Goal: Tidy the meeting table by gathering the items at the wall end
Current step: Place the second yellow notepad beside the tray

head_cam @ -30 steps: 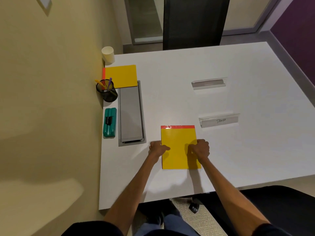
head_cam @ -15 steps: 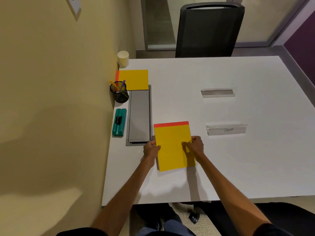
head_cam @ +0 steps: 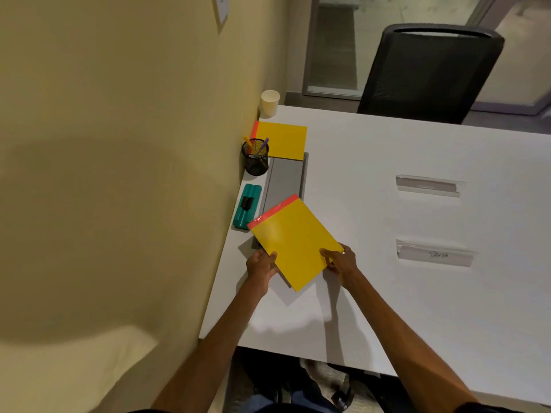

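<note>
A yellow notepad (head_cam: 295,239) with a red top strip is lifted off the white table (head_cam: 387,293) and turned with its red edge toward the wall. My left hand (head_cam: 262,265) grips its left lower edge and my right hand (head_cam: 340,260) pinches its right lower corner. It hangs over the near end of the grey cable hatch (head_cam: 286,177). A second yellow notepad (head_cam: 281,140) lies flat by the wall. Two clear name holders lie out on the table, the far holder (head_cam: 428,186) and the near labelled holder (head_cam: 435,253).
Along the wall stand a paper cup (head_cam: 269,103), a black mesh pen cup (head_cam: 255,158) and a teal eraser (head_cam: 247,210). A black office chair (head_cam: 429,73) stands at the table's far side. The yellow wall (head_cam: 119,174) borders the table's left edge.
Both hands have lifted the notepad off the table, carried it left toward the wall and rotated it counter-clockwise. It now overlaps the cable hatch's near end.
</note>
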`<state>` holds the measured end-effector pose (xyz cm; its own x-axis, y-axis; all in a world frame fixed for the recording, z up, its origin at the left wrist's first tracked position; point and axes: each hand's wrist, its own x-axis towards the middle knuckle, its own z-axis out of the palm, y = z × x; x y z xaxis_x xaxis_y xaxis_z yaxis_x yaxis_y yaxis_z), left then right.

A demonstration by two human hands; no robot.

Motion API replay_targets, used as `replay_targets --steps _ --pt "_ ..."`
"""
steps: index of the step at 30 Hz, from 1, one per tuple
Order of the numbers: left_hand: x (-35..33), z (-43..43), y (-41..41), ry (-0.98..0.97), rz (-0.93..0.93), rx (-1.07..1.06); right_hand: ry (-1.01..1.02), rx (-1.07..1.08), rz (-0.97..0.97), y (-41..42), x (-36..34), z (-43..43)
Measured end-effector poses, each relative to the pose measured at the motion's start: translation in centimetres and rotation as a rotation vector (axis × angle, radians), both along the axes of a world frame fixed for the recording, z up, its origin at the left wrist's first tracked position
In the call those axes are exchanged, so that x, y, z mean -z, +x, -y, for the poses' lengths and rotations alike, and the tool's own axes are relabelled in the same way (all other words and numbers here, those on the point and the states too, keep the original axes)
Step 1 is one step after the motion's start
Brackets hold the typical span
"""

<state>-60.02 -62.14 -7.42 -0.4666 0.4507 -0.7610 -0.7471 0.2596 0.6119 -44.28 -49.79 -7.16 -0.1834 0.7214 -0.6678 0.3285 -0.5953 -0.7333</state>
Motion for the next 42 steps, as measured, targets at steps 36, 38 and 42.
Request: replay_targets --steps 36,38,42 --pt "4.4 11.4 -2.8 -0.558 -1.099 1.142 0.53 -0.897 0.408 -7.0 2.0 5.6" --pt "4.4 11.5 -2.9 -0.575 -1.123 1.138 0.593 -0.954 0.462 -7.0 2.1 5.9" --pt "4.5 11.6 -3.0 -0.595 -1.132 1.149 0.603 -1.02 0.476 -7.0 2.3 6.5"
